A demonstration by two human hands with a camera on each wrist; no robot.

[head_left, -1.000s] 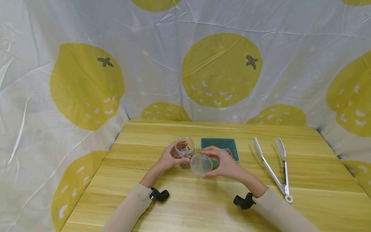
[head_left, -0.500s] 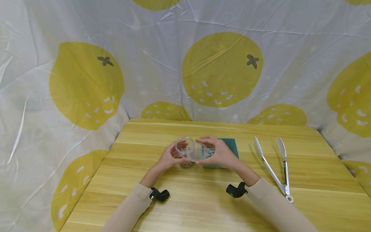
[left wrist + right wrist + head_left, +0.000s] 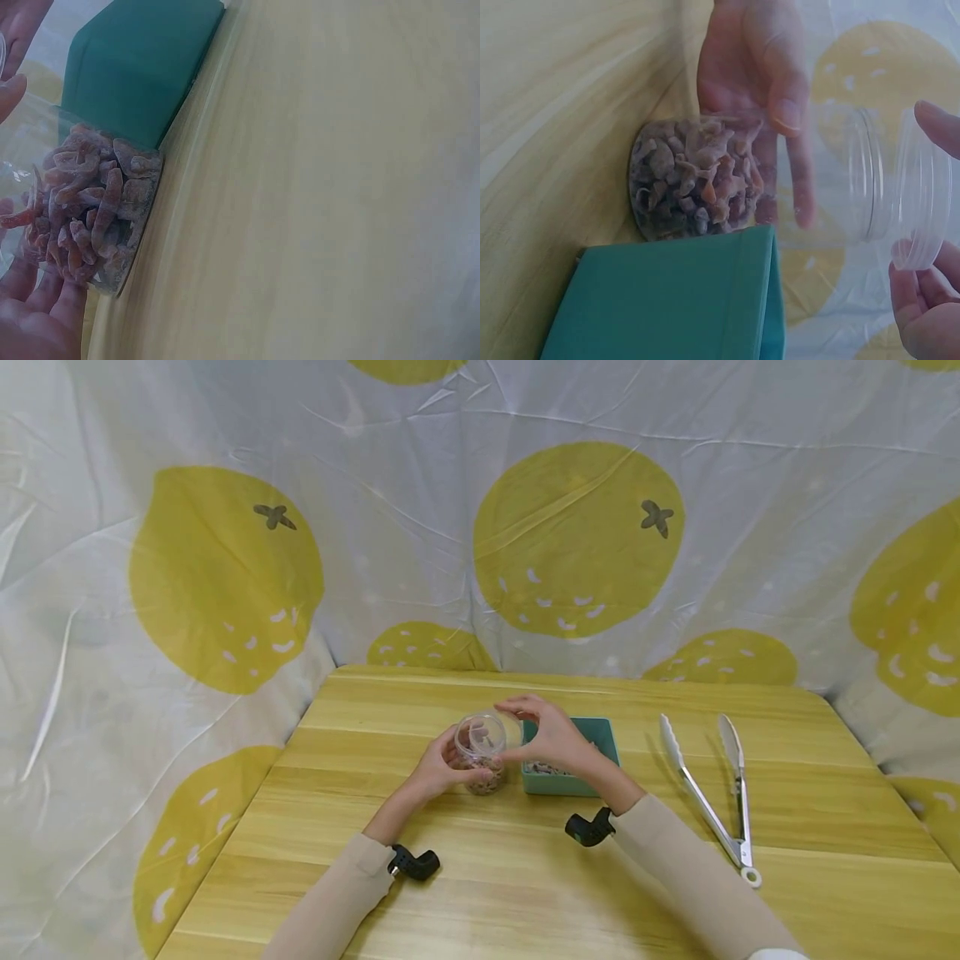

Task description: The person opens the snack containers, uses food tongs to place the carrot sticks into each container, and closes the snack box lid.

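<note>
Clear plastic jar [image 3: 480, 752] half full of pinkish dried bits stands on the pale wooden table [image 3: 525, 893], steadied by one hand, capped by the other

Her left hand [image 3: 435, 770] curls round the jar's side, gripping it; her right hand [image 3: 546, 735] pinches a clear round plastic lid [image 3: 919, 199] right over the jar's mouth. Just beside the jar sits a teal square plastic box [image 3: 592, 777]; long metal tongs [image 3: 712, 797] lie well apart on the right

the jar [image 3: 480, 763] stands on the table [image 3: 480, 877], touching the left of the tray [image 3: 572, 756]; the tongs [image 3: 712, 793] lie well right of the tray.
</note>
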